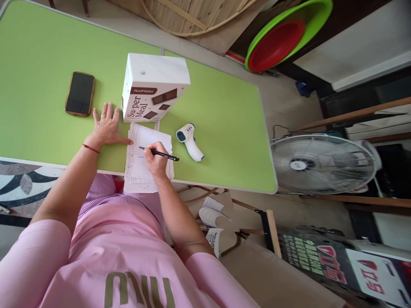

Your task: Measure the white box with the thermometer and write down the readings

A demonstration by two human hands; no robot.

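Note:
My right hand (156,160) grips a black pen (165,155), its tip over a sheet of paper (141,164) with handwriting along the left side and lower edge. Fingers spread, my left hand (107,127) lies flat on the green table, its thumb touching the paper's left edge. Beyond the paper stands a white box (157,85) printed "Su-per Meal". To the right of the paper lies a white and blue infrared thermometer (190,142). A smartphone (80,93) in a brown case rests left of the box, its screen dark.
The green folding table (224,111) has a pale rim. A large fan (324,164) is past its right end. Green (316,17) and red basins (278,45) lean at the back right. A folding chair (272,233) with papers is below the table's front edge.

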